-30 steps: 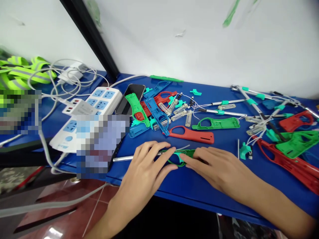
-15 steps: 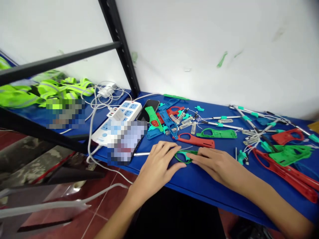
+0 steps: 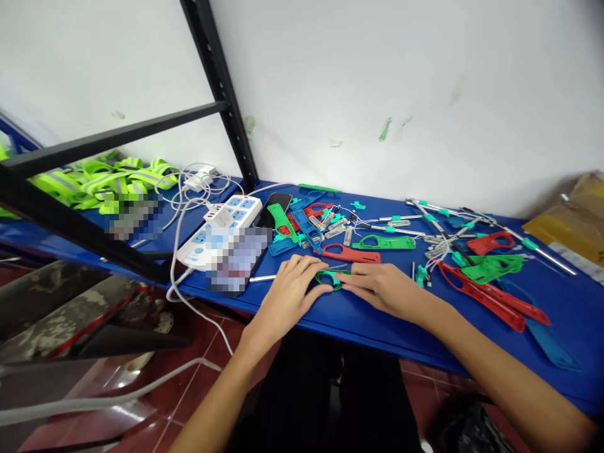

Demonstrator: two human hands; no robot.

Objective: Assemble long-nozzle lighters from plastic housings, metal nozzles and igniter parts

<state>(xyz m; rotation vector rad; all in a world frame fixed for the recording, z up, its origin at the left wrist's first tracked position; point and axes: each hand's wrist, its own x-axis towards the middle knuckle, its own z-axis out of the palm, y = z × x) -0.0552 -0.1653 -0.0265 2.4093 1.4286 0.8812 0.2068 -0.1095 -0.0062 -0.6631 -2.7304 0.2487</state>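
Note:
Both hands lie flat on a green plastic handle piece (image 3: 329, 279) near the front edge of the blue table (image 3: 377, 324). My left hand (image 3: 289, 294) covers its left end with fingers stretched out. My right hand (image 3: 384, 288) presses on its right end, fingers also extended. A thin metal rod (image 3: 263, 278) sticks out to the left from under my left hand. Just behind the hands lie a red handle piece (image 3: 352, 253) and another green handle piece (image 3: 387, 242).
Many red, green and blue plastic handle pieces, metal rods and small clear parts are scattered across the table. A white power strip (image 3: 221, 226) with cables and a phone (image 3: 274, 207) lie at the left. A black shelf post (image 3: 221, 94) stands behind. A brown package (image 3: 570, 220) sits far right.
The view has pulled back and shifted, showing more of the table's right side and the shelf frame. Both hands stay pressed on the same green piece.

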